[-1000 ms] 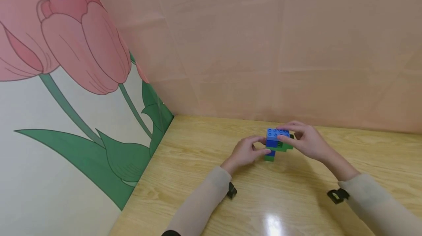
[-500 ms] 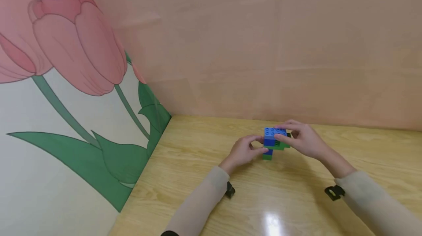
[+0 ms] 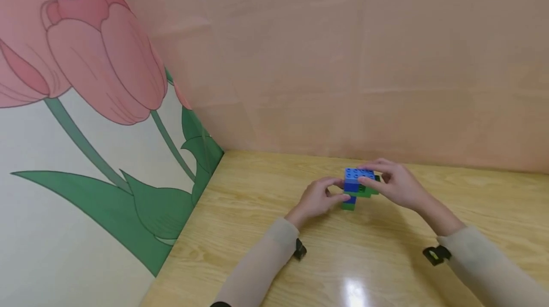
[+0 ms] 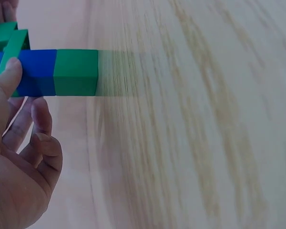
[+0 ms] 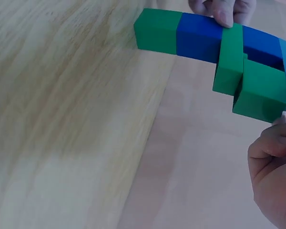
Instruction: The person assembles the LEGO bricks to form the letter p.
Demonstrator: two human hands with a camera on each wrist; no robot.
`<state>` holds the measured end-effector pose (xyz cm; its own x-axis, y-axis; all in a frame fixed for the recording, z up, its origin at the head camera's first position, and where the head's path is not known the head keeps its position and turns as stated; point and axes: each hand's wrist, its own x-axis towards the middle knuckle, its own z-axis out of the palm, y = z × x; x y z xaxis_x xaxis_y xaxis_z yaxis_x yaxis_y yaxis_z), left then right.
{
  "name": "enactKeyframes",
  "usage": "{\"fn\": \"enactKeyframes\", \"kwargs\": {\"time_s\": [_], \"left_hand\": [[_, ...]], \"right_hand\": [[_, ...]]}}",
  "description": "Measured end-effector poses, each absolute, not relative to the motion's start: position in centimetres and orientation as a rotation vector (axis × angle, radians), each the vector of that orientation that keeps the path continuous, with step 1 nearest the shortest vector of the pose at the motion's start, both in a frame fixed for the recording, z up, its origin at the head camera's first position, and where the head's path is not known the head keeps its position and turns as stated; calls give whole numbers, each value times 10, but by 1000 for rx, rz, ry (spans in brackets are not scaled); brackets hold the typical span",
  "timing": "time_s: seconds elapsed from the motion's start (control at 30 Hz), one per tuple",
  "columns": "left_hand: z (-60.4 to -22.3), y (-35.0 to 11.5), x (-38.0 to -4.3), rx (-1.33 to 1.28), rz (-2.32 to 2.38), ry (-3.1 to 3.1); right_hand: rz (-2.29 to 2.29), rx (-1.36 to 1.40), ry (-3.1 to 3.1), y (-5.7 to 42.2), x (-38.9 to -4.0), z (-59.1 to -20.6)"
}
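Note:
A stack of toy building bricks stands on the table between both hands. At its foot is a green brick [image 3: 348, 207], with a blue brick [image 4: 37, 71] above it. Over these a flat green plate [image 5: 229, 59] juts out to the right. It carries a darker blue brick [image 3: 351, 187] and a green brick [image 5: 262, 90] side by side, topped by a lighter blue studded brick [image 3: 352, 172]. My left hand [image 3: 315, 197] pinches the stack at plate height, thumb in front. My right hand [image 3: 401, 185] grips the top brick between thumb and fingers from the right.
The wood-grain table [image 3: 257, 192] meets a pink cloth backdrop [image 3: 300, 59] close behind the stack. A panel with printed tulips [image 3: 107, 59] stands along the left side. Dark straps with mounts sit on both sleeves.
Both hands keep their hold, and the bricks look the same. Only a slight shift of the whole head view shows.

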<state>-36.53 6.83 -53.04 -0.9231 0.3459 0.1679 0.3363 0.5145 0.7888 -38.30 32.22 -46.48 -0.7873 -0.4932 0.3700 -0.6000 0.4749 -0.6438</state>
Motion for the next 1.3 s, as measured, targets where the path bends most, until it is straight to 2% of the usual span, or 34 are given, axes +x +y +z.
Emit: {"fn": "enactKeyframes", "kwargs": {"time_s": [0.4,0.93,1.3], "left_hand": [[-536,72,-363,600,1424,2768],[-538,74,-360,544,1402,2757],[-528,76,-349,508,1366,2727]], "right_hand": [[1331,860,-2542,339,-374,-490],[1122,817,-2462,349,-362,-511],[1007,882,-2421,354,-363,-511]]}}
